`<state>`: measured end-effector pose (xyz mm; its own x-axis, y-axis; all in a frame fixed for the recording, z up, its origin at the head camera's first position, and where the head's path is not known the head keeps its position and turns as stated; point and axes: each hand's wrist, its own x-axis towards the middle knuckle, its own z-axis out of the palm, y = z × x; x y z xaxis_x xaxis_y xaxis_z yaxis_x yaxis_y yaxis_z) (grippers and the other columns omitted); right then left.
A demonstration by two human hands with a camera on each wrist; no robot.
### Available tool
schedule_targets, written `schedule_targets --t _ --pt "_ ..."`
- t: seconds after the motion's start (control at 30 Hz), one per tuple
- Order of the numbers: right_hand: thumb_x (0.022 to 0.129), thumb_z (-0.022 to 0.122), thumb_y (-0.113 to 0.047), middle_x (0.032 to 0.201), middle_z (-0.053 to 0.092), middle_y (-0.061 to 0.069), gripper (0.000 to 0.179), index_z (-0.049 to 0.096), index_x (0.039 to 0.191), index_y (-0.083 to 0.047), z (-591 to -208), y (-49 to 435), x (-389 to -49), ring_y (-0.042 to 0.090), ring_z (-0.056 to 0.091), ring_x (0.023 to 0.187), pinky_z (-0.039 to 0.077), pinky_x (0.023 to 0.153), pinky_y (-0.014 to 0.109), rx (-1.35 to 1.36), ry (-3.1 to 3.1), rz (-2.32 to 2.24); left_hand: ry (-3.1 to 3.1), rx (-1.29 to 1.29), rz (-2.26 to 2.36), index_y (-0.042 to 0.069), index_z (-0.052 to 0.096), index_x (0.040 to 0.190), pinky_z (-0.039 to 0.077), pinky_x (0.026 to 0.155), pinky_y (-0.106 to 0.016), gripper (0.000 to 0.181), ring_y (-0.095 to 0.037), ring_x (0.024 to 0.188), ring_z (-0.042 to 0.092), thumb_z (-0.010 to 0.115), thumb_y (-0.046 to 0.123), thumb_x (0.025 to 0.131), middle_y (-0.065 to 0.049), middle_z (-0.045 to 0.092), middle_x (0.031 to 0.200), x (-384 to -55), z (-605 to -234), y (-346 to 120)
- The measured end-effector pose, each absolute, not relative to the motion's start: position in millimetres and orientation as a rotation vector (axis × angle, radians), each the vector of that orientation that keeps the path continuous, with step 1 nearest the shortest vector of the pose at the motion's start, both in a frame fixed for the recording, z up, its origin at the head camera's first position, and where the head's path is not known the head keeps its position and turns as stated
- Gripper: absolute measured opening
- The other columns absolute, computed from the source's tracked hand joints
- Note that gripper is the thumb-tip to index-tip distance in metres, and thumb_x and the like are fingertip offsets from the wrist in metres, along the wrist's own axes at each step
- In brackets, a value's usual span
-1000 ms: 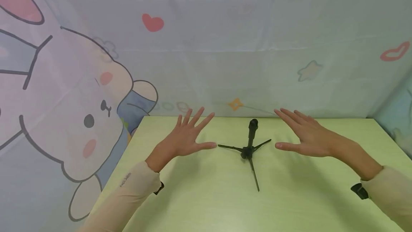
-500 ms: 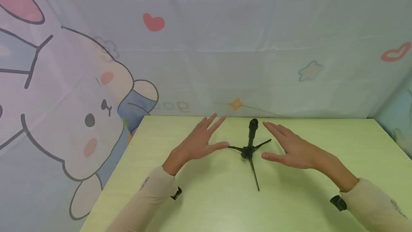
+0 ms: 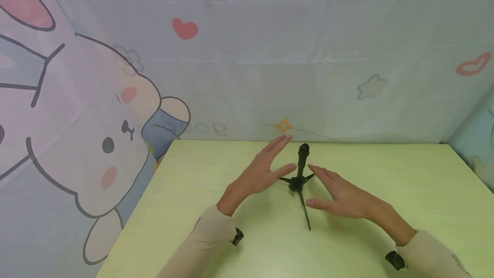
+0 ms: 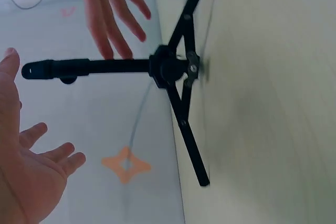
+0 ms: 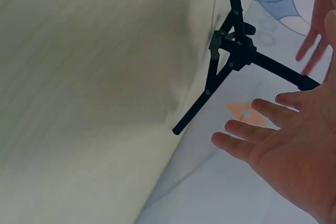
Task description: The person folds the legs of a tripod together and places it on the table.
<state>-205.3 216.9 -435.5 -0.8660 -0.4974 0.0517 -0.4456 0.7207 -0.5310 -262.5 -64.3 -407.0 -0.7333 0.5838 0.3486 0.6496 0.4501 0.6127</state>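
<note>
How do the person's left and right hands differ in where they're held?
The left hand is left of the black stand; the right hand is right of it. In the head view, the left hand reaches high enough to overlap the patterned cloth, while the right hand appears lower, against the table. Both have extended fingers and grip nothing.

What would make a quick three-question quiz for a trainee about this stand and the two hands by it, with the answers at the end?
1. How many legs does the black stand have?
2. True or false: the stand is between the left hand and the right hand.
3. The stand's stem is: A) lying flat; B) upright; C) folded in half.

Key: 1. Three. 2. True. 3. B.
</note>
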Motion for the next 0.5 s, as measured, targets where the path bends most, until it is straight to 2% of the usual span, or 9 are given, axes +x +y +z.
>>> schedule_targets --t 0.17,0.33,0.4,0.5 --pt "0.092 0.059 -0.075 0.164 0.034 0.010 0.100 0.024 0.165 -0.016 -445.3 212.2 -202.8 0.037 0.032 0.150 0.034 0.114 0.063 -0.767 2.812 -0.835 -2.432 -1.170 -1.261 0.033 0.031 0.164 0.032 0.119 -0.052 0.065 -0.009 0.153 0.026 0.059 0.044 0.106 0.010 0.030 0.167 -259.8 -402.9 -47.8" --pt "0.092 0.060 -0.074 0.155 0.047 0.014 0.097 0.040 0.156 -0.004 -455.5 206.0 -202.0 0.037 0.045 0.142 0.041 0.110 0.059 -0.797 2.818 -0.837 -2.250 -1.189 -1.372 0.021 0.047 0.157 0.042 0.113 -0.035 0.055 -0.010 0.144 0.043 0.065 0.028 0.105 0.006 0.049 0.157 -259.7 -404.0 -33.7" --pt "0.093 0.063 -0.070 0.146 0.054 0.015 0.091 0.048 0.149 -0.001 -459.4 203.5 -201.7 0.035 0.054 0.131 0.047 0.105 0.055 -0.815 2.827 -0.851 -2.156 -1.207 -1.431 0.013 0.055 0.152 0.048 0.107 -0.032 0.051 -0.012 0.138 0.052 0.069 0.019 0.103 0.001 0.057 0.150 -260.5 -405.1 -28.5" --pt "0.097 0.068 -0.057 0.126 0.064 0.015 0.072 0.059 0.134 0.004 -465.0 200.0 -202.6 0.024 0.066 0.103 0.056 0.088 0.044 -0.879 2.844 -0.880 -2.039 -1.228 -1.497 0.004 0.062 0.143 0.055 0.098 -0.033 0.046 -0.017 0.127 0.062 0.074 0.009 0.098 -0.008 0.065 0.140 -262.8 -406.9 -21.4"
